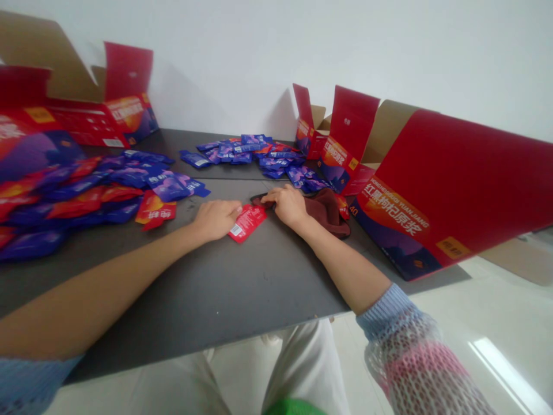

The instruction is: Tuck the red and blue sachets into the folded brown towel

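My left hand [217,219] pinches the left edge of a red sachet [248,223] with a white label, which lies close to the grey tabletop [242,276]. Just right of it, my right hand [287,203] is closed on the near-left part of a dark brown cloth [324,210]. The cloth lies crumpled on the table, partly under my right hand and wrist. Between my left arm and the big pile, an orange-red sachet [156,211] rests on the table.
A large pile of blue and red sachets [86,196] covers the left side. A smaller pile of blue sachets [246,151] sits further back. Open red cartons stand at the left [82,124] and right [397,213], before a white wall [233,63]. The table's front edge is close to my legs.
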`<state>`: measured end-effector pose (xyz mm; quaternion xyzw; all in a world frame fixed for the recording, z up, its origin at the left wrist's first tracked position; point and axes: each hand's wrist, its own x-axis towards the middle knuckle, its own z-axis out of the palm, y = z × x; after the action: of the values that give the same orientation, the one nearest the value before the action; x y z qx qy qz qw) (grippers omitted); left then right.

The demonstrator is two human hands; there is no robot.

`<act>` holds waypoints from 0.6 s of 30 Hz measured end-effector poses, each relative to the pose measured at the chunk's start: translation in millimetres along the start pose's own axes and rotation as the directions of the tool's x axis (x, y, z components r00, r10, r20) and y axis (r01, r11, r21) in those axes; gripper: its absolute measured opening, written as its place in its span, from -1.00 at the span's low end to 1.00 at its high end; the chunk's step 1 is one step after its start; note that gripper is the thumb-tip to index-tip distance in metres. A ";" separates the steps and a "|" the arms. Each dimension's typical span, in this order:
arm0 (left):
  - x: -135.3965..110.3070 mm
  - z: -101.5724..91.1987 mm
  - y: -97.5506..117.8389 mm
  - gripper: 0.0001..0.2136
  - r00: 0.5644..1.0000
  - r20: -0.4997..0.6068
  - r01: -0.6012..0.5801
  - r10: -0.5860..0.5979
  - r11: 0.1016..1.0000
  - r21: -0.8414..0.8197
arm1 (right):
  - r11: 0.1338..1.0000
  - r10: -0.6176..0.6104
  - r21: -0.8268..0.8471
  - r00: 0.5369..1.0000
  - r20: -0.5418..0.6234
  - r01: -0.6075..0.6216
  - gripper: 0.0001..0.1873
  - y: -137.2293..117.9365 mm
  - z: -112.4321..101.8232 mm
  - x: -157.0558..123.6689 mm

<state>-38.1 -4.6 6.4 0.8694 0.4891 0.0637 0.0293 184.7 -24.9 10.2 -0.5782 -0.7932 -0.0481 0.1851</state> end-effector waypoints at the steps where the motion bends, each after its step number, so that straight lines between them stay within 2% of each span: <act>1: -1.8 0.9 2.0 -0.61 1.000 -0.006 0.010 -0.010 0.999 0.038 | 1.000 -0.001 -0.010 1.000 -0.003 0.001 -0.51 -0.5 0.6 -0.6; 8: -5.0 1.0 5.7 -0.54 1.000 -0.009 -0.022 0.024 0.993 0.116 | 0.999 -0.039 -0.016 0.999 -0.026 0.039 -0.47 -12.0 3.2 -4.9; 13: -3.8 1.4 3.8 -0.55 0.999 -0.040 -0.027 0.032 0.991 0.128 | 0.995 -0.093 -0.017 0.995 0.031 0.093 -0.46 -21.9 -2.0 -6.2; 18: -3.8 0.5 2.9 -0.57 0.996 -0.053 -0.072 0.076 0.995 0.068 | 0.998 0.045 -0.056 0.992 0.114 -0.039 -0.54 -46.1 -14.7 -12.5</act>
<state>-37.5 -9.3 6.0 0.8852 0.4592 0.0725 -0.0156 148.4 -55.5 25.7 -0.6014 -0.7885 -0.0320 0.1245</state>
